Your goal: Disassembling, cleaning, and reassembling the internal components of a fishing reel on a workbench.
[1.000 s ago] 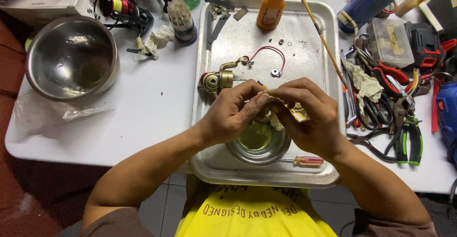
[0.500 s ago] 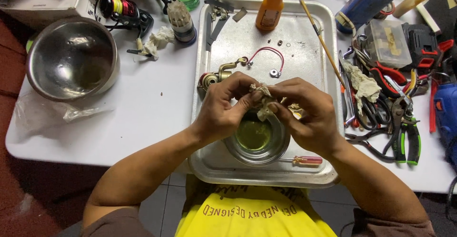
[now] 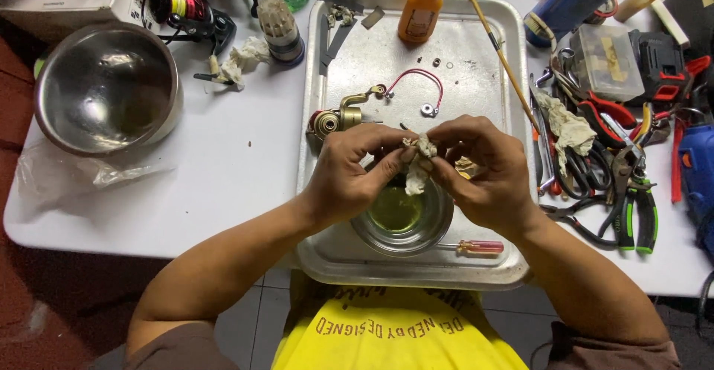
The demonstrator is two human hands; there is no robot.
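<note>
My left hand [image 3: 357, 173] and my right hand [image 3: 487, 169] meet above a small glass bowl [image 3: 405, 221] of yellowish liquid that stands in a metal tray [image 3: 476, 50]. Together they pinch a crumpled, stained rag [image 3: 419, 163] between their fingertips. Whether a small part is wrapped inside the rag is hidden. A gold fishing reel body [image 3: 338, 116] with a red wire bail [image 3: 416, 78] lies on the tray just beyond my left hand. A small screwdriver [image 3: 476, 246] with a red handle lies beside the bowl.
A large steel bowl [image 3: 104, 87] sits at the left on the white table, with a clear plastic bag [image 3: 82, 173] below it. An orange bottle [image 3: 421, 7] and a thin brush [image 3: 498, 50] lie on the tray. Pliers, scissors and cutters [image 3: 617, 169] crowd the right side.
Both hands shifted slightly while working the rag; the rag now hangs more visibly between the fingertips. Everything else on the table stayed put.
</note>
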